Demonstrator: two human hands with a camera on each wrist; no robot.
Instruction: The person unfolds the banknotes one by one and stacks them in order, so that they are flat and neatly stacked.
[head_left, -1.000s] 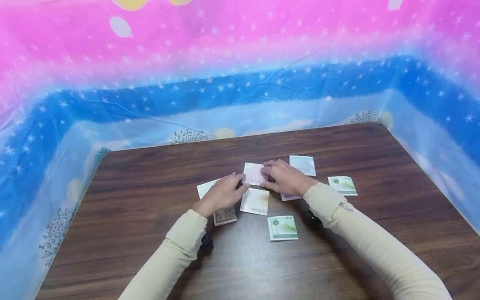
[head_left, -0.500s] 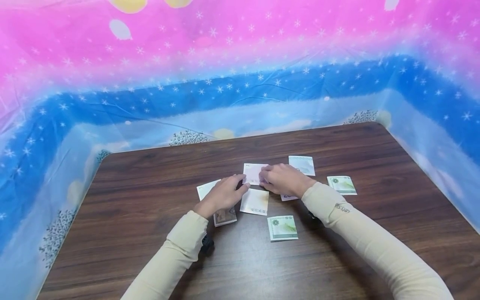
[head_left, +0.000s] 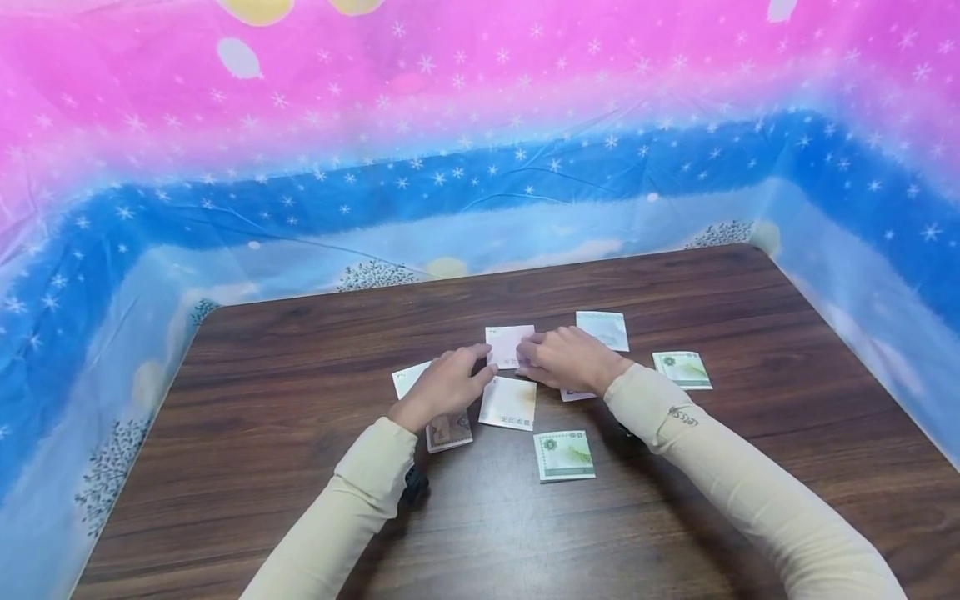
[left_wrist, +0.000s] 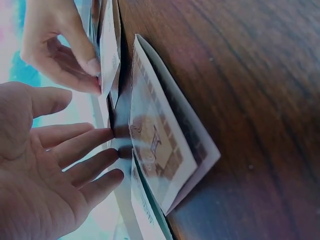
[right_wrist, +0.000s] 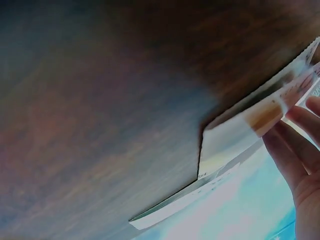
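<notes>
Several folded paper banknotes lie on the table. A pink one (head_left: 508, 346) is between the hands in the head view. My right hand (head_left: 566, 357) pinches its right edge, the fingertips drawn together and partly hidden. At its left edge, my left hand (head_left: 442, 385) rests with loosely extended, separate fingers. In the left wrist view that hand (left_wrist: 70, 155) has its fingertips down beside a brown folded note (left_wrist: 160, 140), which stands slightly agape. A white note with a yellowish tint (head_left: 508, 404) lies just nearer the body. Under the left hand, a pale note (head_left: 408, 377) is partly covered.
A green note (head_left: 565, 456) lies in front, another green one (head_left: 681, 371) at right, and a pale grey-green one (head_left: 603, 331) behind the right hand. A purplish note (head_left: 577, 395) shows under the right wrist. Patterned cloth (head_left: 480, 175) surrounds the dark wooden table (head_left: 300, 350).
The right hand's fingers have drawn in from spread to close together at the pink note's right edge. The left hand and the other notes have hardly moved.
</notes>
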